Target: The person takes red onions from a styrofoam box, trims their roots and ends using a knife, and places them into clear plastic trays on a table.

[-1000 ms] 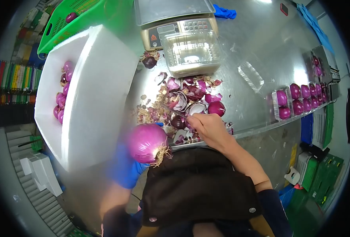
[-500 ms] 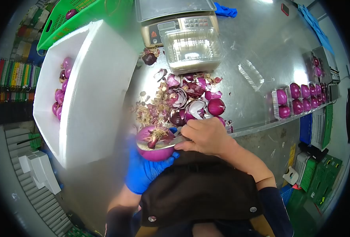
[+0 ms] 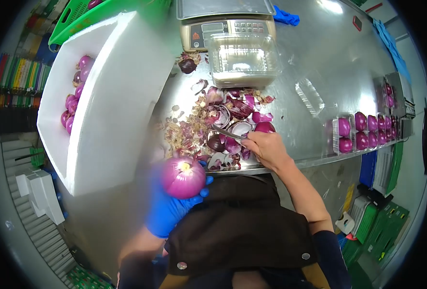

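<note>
My left hand (image 3: 167, 212), in a blue glove, is closed around a peeled red onion (image 3: 183, 179), its pale cut end facing up. My bare right hand (image 3: 267, 148) grips a small knife (image 3: 227, 132), whose blade points left over the scraps. Beneath and around the blade lies a heap of onion skins (image 3: 189, 132) with dry roots and purple peelings. Another red onion (image 3: 265, 127) sits just beyond my right fingers, partly hidden by them. A dark unpeeled onion (image 3: 187, 66) rests farther back on the metal table (image 3: 290, 130).
A white foam box (image 3: 122, 101) holding several onions stands at the left, with a green crate (image 3: 71, 29) behind it. Clear plastic tubs (image 3: 244, 60) sit before a scale (image 3: 228, 30). Packed onions (image 3: 361, 130) line the right edge. A clear tray (image 3: 309, 98) lies mid-table.
The knife has left the onion and moved right, over the scraps. The dry root tuft seen on the onion is gone, and a pale cut end shows.
</note>
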Available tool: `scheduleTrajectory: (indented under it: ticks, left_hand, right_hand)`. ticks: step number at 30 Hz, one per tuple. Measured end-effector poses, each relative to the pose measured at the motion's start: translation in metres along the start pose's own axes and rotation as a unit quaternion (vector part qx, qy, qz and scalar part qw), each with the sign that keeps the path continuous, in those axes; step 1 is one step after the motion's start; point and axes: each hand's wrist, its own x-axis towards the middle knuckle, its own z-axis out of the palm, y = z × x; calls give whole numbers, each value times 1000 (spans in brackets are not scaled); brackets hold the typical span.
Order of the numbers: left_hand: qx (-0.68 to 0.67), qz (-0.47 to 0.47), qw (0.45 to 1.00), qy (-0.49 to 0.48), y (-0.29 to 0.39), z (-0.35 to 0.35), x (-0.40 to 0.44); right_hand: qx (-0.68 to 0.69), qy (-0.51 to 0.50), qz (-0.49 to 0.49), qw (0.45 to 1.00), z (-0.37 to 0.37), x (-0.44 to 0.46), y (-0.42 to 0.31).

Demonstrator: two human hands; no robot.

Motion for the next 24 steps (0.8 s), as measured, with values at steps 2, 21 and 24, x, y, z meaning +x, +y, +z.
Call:
scheduleTrajectory:
  ticks: [2,21,24]
  left_hand:
    - [-37,-35,997,-57,6,-19,3]
    - [170,219,961,8,-11,12,16]
    - [181,213,960,26,1,-4,32]
  right_hand:
    - [70,-34,58,995,-1,1,-12]
    - [425,-9,174,888,-23,23,-87]
    - [274,18,122,954,-18,33,-81]
